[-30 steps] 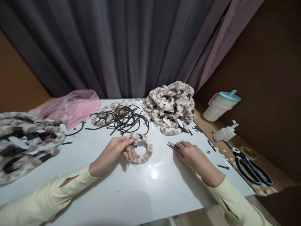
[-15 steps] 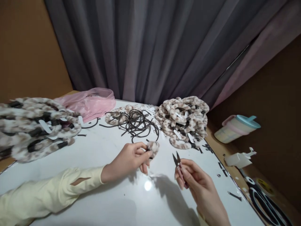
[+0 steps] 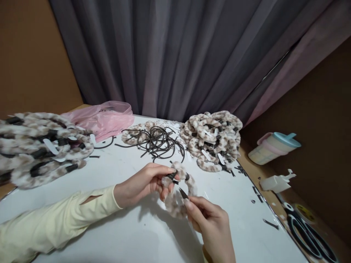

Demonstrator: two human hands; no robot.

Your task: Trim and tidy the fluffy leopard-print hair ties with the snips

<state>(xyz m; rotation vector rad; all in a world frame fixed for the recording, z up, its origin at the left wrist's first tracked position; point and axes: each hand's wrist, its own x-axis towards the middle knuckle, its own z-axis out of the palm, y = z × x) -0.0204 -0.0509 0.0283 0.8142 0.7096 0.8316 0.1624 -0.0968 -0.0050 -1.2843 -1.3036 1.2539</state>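
Observation:
A furry, spotted ring (image 3: 171, 204) with black bands hangs from my left hand (image 3: 146, 182), whose fingers pinch it at a black band. My right hand (image 3: 212, 223) is closed around small snips, mostly hidden in the palm. The dark blades (image 3: 183, 194) point up and left, close to the black band and in front of the ring. Behind my hands lies a tangle of black cord (image 3: 161, 142) on the white table (image 3: 117, 233).
Piles of furry rings stand at left (image 3: 55, 164) and right (image 3: 216, 138). A pink plastic bag (image 3: 106, 118) lies at the back. On the right are a cup (image 3: 274, 148), a white bottle (image 3: 275, 183), large scissors (image 3: 309, 233) and black scraps (image 3: 271, 224).
My right hand has moved left with the snips, up to the ring. My left hand has turned, and more of the ring now shows. The blades look closer together.

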